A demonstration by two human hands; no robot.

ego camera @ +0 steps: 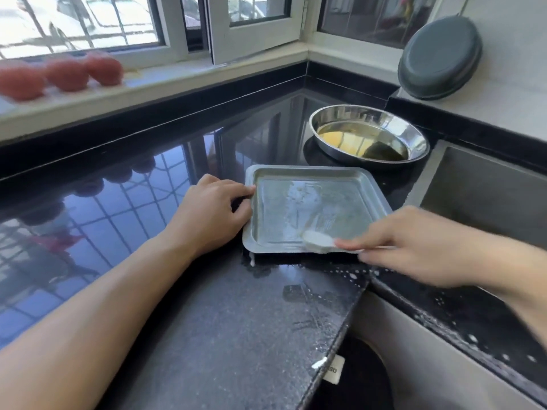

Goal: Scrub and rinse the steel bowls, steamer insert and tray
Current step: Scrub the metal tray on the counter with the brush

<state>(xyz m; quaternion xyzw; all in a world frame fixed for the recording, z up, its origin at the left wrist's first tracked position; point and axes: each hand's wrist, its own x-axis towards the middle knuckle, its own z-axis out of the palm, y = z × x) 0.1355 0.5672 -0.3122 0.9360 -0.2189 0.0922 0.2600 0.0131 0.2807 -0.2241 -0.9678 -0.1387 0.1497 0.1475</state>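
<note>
Three blurred red round fruits (59, 74) sit in a row on the white window sill (165, 81) above the glossy black stone worktop (124, 202), while a dark grey oval lidded pan (439, 59) hangs against the white wall (515, 69).

Glossy black counter (124, 220) mirrors the barred window (88, 22); daylight floods the pale sill (165, 81); sink (488, 184) sits right.

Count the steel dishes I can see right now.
2: a square grey steel tray on the black counter under both hands, and a round shiny steel bowl behind it. Others may be out of view.
</note>
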